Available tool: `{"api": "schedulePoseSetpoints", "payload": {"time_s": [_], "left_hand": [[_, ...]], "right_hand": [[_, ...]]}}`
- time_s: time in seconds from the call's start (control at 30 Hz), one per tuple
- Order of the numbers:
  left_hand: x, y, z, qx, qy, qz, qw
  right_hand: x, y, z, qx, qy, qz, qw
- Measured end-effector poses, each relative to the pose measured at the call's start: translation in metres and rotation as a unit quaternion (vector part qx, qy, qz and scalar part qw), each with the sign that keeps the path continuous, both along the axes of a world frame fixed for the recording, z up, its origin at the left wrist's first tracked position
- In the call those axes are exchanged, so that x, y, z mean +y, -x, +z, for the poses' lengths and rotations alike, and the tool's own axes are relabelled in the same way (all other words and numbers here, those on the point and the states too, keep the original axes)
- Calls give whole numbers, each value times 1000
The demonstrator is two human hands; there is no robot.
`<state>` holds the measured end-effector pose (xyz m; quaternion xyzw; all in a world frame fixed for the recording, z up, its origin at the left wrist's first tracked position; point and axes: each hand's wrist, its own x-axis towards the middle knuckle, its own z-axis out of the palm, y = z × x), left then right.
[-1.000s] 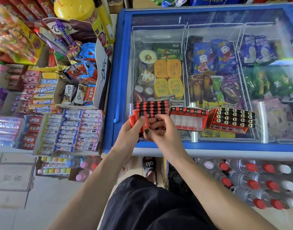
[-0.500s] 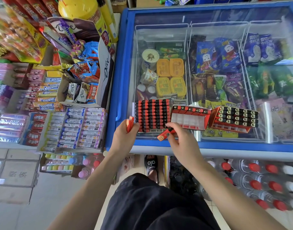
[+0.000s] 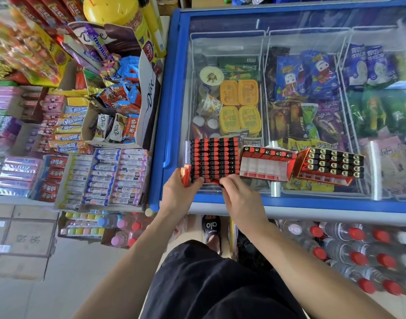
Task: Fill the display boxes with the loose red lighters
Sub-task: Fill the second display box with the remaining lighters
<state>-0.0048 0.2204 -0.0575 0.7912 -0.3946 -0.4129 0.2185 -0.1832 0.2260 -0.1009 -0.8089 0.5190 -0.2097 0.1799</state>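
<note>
Fingers, left hand: curled round a few loose red lighters, upright in the grip, tops poking out above the thumb, just left of the full display box.
Fingers, right hand: bent down onto the near edge of the full box, tips pinching one red lighter at the near row; most of that lighter is hidden under the fingers.
Freezer: blue-framed chest with a sliding glass lid, fills the right and far half of the scene; all three boxes sit on the glass at its near edge.
Freezer contents: ice-cream tubs and wrapped bars in white wire baskets under the glass.
Snack shelves: left of the freezer, packed with chocolate, candy and gum boxes.
Water bottles: red- and white-capped, on the floor, near right, under the freezer edge.
Full display box: leftmost of the three, rows of red-and-black lighters lying flat, touching both hands at its near edge.
Part-filled display box: middle, just right of the full one; one row of lighters along the far side, white dividers bare nearer.
Third display box: rightmost, tilted, rows of lighters with black tops showing.
Sandal: black, on the floor between the forearms.
</note>
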Motion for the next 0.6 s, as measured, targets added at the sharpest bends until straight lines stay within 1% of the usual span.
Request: {"api": "schedulePoseSetpoints", "payload": {"time_s": [0.1, 0.3, 0.5, 0.6], "left_hand": [[-2, 0, 1, 3, 4, -2, 1000], [-1, 0, 3, -8, 14, 5, 1000], [-4, 10, 11, 26, 61, 57, 996], [-4, 14, 18, 74, 89, 66, 991]], "right_hand": [[0, -1, -3, 8, 8, 13, 1000], [3, -3, -4, -5, 19, 3, 1000], [1, -9, -2, -17, 35, 11, 999], [1, -11, -1, 0, 42, 20, 999]]}}
